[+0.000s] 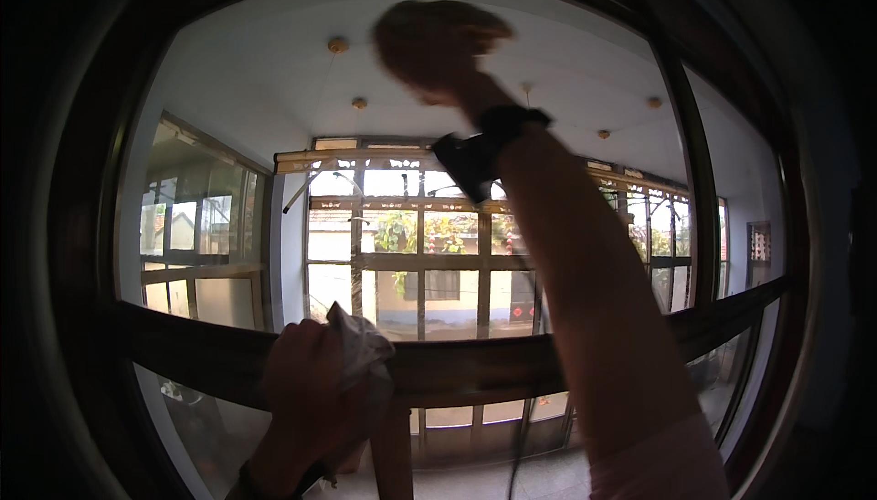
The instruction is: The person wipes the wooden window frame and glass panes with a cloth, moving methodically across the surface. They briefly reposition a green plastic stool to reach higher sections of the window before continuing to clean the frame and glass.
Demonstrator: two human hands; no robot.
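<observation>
At lower left, the left hand (303, 365) clutches a pale crumpled wad (365, 349), while the upper-centre right hand (427, 48) blurs, grip unclear.

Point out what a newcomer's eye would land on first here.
Most striking is the bare right arm slanting up from the lower right, its blurred right hand near the top centre, against the pale ceiling. Next come the bright windows glowing in the middle. Lower left of centre, the left hand holds a crumpled pale cloth near the dark crossbar.
</observation>
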